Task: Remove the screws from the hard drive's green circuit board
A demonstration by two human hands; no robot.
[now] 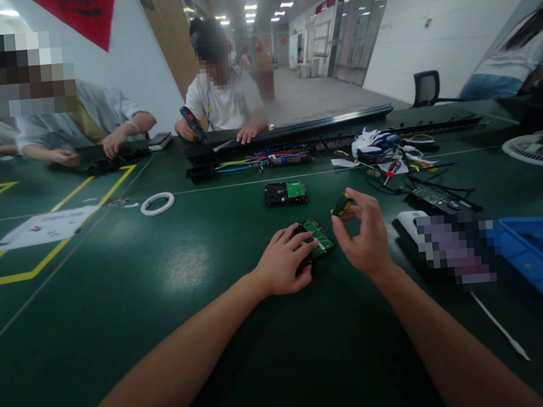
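**Head view, green workbench.** Your left hand (283, 262) lies open and flat on the near hard drive (319, 237), with the fingers spread over its left half. Only the green circuit board towards its 2 o'clock corner shows, and the rest is hidden under your fingers. Your right hand (365, 234), just beside the drive at its 3 o'clock, is curled, with thumb and forefinger pinched on a small screwdriver (342, 204). Only its yellow-and-black handle shows, and the blade cannot be made out. The drive rests on the green table (118, 291), straight ahead of you at 12 o'clock.

**Hard to read.**
- A pixelated block at 3 o'clock hides what lies before the blue tray (539, 257), which is itself cut off by the right edge.
- The tangle of cables and tools (390, 156) at 1 o'clock is too dense to sort.

**Counts.**
- Two hard drives: the second hard drive (286, 193) lies free, board up, at 12 o'clock from the first.
- One white tape ring (157, 203) at 10 o'clock.
- One printed sheet (48, 227) at 9 o'clock.
- One white stick (500, 326) at 4 o'clock.
- One long black rail (294, 131) across the far side, with one bundle of coloured wires (249, 162) before it.
- Two co-workers sit opposite, and one of them holds a power screwdriver (193, 123). A third person at 2 o'clock is cut off.
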